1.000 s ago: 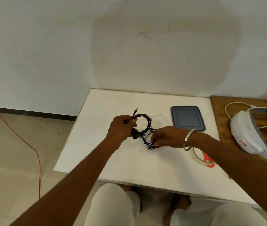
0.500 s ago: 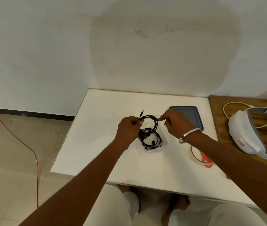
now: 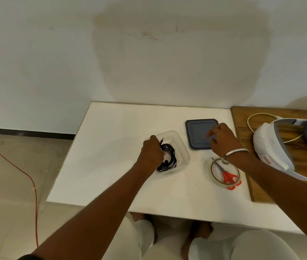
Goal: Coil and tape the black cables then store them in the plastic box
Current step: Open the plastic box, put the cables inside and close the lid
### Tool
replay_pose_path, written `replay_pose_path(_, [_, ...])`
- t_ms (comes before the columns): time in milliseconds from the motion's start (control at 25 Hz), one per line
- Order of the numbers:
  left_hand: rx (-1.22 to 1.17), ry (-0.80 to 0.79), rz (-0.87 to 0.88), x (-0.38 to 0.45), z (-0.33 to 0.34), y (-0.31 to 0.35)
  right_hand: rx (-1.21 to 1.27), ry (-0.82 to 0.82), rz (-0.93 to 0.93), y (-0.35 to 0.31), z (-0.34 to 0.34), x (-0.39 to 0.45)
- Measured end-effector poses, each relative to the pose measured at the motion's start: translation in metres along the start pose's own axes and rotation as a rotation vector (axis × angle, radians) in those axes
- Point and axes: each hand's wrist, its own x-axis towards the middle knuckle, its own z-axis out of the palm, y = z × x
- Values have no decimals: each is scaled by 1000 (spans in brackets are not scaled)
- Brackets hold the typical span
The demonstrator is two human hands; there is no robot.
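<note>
Light, springy black cables (image 3: 168,158) sit coiled in the plastic box (image 3: 183,152), gripped at the bundle's edge by the left hand (image 3: 151,153), while the right hand (image 3: 222,140) hovers loosely curled, holding nothing.

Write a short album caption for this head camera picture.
Left hand sets coiled black cables into the clear plastic box while the right hand reaches over the grey lid.

black cables (image 3: 168,156): thin, coiled into a loose round bundle, jack plug poking up at far-left edge, lying inside box | plastic box (image 3: 183,147): clear, shallow, rounded corners, open-topped, upright on white table, left of grey lid (image 3: 198,133) lying flat just beside it
</note>
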Motion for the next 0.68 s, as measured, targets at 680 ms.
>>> replay_pose_path(680, [47, 353, 111, -23, -9, -21, -308, -143, 63, -23, 54, -7])
